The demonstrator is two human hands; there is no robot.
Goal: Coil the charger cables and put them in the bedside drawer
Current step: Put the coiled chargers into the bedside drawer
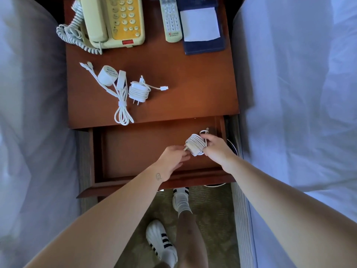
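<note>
My left hand and right hand are bare, and both forearms are uncovered to the frame edge. One marking noted: a small dark line tattoo, a rounded outline figure, on the wrist just behind my left hand. Below the hands, footwear: near white sneaker with three black side stripes; far sneaker, also black-striped, under a white ribbed sock.

White chargers, reddish-brown drawer, cream-yellow phone, black-striped white shoes
</note>
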